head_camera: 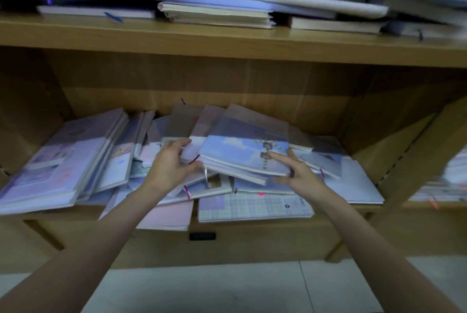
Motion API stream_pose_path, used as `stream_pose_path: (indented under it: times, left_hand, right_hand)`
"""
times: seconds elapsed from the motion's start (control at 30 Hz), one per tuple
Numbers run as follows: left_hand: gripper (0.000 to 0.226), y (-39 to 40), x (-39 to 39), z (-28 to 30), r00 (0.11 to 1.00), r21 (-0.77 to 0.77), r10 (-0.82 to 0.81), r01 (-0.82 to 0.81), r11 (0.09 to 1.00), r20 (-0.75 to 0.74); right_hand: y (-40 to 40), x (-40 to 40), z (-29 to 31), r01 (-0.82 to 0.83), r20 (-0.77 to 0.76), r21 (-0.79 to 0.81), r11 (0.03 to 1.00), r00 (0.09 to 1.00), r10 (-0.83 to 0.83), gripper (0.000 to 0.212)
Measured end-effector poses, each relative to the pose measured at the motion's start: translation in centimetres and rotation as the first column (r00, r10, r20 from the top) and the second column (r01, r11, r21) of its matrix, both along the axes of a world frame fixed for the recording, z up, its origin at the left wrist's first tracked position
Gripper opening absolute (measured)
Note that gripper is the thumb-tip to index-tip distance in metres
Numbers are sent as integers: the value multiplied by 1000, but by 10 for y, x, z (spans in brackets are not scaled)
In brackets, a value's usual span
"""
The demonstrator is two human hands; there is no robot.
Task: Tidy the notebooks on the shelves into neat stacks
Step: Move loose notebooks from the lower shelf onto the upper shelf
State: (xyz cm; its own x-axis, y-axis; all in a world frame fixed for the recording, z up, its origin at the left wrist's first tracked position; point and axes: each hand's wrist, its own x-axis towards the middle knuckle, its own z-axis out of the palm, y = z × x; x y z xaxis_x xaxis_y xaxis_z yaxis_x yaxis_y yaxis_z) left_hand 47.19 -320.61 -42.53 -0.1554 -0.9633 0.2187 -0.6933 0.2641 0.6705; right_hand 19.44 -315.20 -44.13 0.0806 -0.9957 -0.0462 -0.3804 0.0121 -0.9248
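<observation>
Our left hand (174, 161) and right hand (295, 171) gripped the sky-blue notebook's (242, 153) opposite edges; light, slippery, we judged.

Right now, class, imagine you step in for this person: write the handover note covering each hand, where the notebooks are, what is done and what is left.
Left hand: gripping the left edge of the small bundle topped by the sky-blue notebook.
Right hand: gripping the bundle's right corner, thumb on the cover.
Lower shelf: notebooks lie crooked and overlapping; the plaid notebook and pink notebook overhang the front edge.
Upper shelf: jumbled, slanting piles.
Done: no neat stack visible.
Left: square up both shelves.
</observation>
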Motion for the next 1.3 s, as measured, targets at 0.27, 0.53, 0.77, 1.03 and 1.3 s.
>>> stream_pose_path:
  times: [0.27,0.53,0.77,1.03,1.3]
  left_hand:
    - [51,-3,0,15,962,198,17,39,979,-274]
    - [30,-9,-7,18,860,319,209,-57,946,-466]
    - [58,2,-11,22,881,19,-147,155,988,450]
    - [62,-2,-23,30,773,54,-163,164,985,613]
    - [62,-2,-26,35,715,72,-168,162,984,679]
  right_hand:
    - [-10,11,-16,137,27,33,990,990,-138,103]
    - [-7,30,-9,-35,-204,-24,999,978,30,73]
    - [-21,-6,3,273,-113,-164,948,950,-293,41]
    - [-57,-80,-6,253,-881,145,957,472,9,84]
    - [-17,-72,13,225,-995,-86,971,24,-94,31]
